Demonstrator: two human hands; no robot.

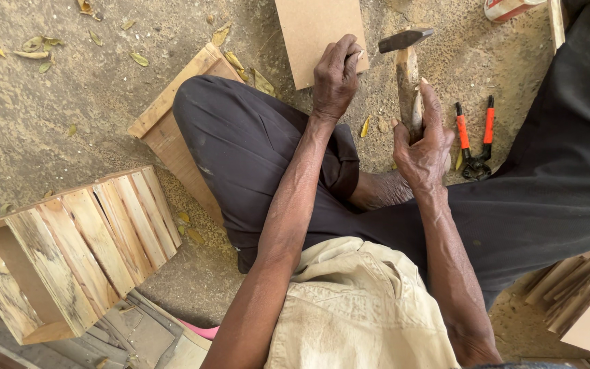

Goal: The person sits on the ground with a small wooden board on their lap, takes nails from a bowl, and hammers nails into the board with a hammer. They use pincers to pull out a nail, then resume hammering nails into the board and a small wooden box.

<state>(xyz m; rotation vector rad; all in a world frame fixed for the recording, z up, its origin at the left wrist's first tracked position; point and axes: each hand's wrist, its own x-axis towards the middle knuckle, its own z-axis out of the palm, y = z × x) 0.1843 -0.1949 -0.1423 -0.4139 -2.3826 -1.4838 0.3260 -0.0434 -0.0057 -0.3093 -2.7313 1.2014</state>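
Left hand [336,76]: fingers pinched together on the near edge of the brown board [312,31] lying on the sandy ground
Right hand [423,140]: fist wrapped around the hammer [404,65] handle, head raised beside the left hand
Technique: strike squarely, left fingertips clear of the head
Nearby: orange-handled pincers [474,140], wooden crate [69,249]

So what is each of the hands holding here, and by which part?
The right hand grips a wooden-handled metal-headed hammer low on its handle. The left hand pinches the near edge of a flat brown board; any nail is hidden.
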